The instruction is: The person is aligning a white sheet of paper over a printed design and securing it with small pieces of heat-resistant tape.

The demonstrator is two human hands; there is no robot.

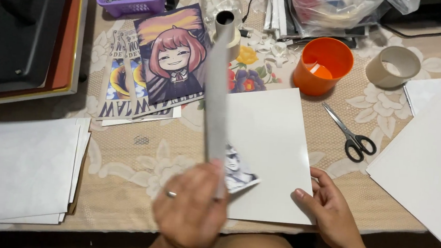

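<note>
At the bottom centre of the frame the left hand (190, 211), a ring on one finger, is blurred with motion and has its fingers curled around the lower end of a grey sheet (217, 95) turned almost edge-on to the camera, so it reads as a tall narrow strip rising toward the top centre. Holding it upright like that looks like a way to lift it clear of what lies beneath: a small print of a cartoon face (239, 171) peeks out just right of the knuckles, lying on a white sheet (268, 149) in the middle of the frame. The right hand (332, 203), lower right, rests flat on that white sheet's near corner, fingers loosely spread and thumb on the paper, gripping nothing, apparently just pinning the sheet so it stays put. Above and left lies a stack of printed posters (154, 63) showing a pink-haired cartoon character, fanned so their edges show. A pile of white paper (20, 168) sits at the lower left and more white sheets (427, 156) reach in from the right edge, both within arm's reach. Black-handled scissors (351, 134) lie closed, right of the white sheet, with an orange cup (323, 66) and a tape roll (393, 67) beyond them toward the upper right, all on a lace-patterned tablecloth (138, 165).
</note>
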